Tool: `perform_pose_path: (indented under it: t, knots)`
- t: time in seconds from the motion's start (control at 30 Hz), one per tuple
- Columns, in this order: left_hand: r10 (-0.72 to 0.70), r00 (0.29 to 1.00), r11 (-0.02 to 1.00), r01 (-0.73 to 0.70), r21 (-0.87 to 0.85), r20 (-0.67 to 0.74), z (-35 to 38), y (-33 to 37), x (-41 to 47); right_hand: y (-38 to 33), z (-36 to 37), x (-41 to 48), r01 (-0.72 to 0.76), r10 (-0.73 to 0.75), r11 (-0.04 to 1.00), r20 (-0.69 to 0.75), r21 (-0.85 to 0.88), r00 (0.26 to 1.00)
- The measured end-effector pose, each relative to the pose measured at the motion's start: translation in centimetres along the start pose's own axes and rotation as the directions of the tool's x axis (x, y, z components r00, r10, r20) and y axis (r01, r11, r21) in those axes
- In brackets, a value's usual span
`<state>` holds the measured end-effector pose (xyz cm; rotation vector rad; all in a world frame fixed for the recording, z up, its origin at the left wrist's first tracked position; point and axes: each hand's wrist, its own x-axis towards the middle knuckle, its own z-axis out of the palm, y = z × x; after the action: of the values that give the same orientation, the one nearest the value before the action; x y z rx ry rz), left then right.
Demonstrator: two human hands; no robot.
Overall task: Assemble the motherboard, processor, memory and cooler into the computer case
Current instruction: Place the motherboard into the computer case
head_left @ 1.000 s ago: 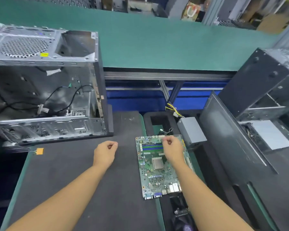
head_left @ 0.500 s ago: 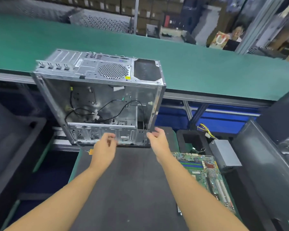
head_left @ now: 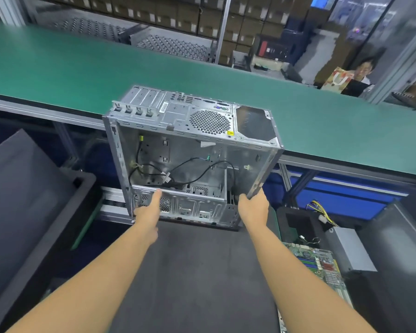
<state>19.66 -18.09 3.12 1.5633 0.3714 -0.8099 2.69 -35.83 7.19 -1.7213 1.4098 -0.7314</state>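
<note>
Here the case (head_left: 192, 164) stands tilted at the far edge of the dark mat (head_left: 190, 272), its open side toward the camera. The left hand (head_left: 148, 209) grips its lower left corner, with the thumb up on the rail. The right hand (head_left: 253, 207) clasps the lower right edge. The motherboard (head_left: 318, 263) lies flat to the right, apart from the case.

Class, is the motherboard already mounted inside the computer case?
No, the motherboard lies outside the computer case, to its lower right.
</note>
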Motion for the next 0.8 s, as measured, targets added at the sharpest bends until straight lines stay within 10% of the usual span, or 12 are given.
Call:
perform_pose_path:
  t: [0.37,0.8]
  knots:
    - [0.015,0.994,1.000,-0.017,-0.017,-0.112,0.4,2.6,-0.7,1.2,-2.6,-3.4,0.064,-0.064,0.991,-0.001,-0.115,0.998]
    - [0.318,0.836,0.903,-0.123,0.412,-0.448,-3.5,3.0,-6.7,-2.1,-5.8,-7.2,0.200,-0.129,0.932,0.240,-0.301,0.962]
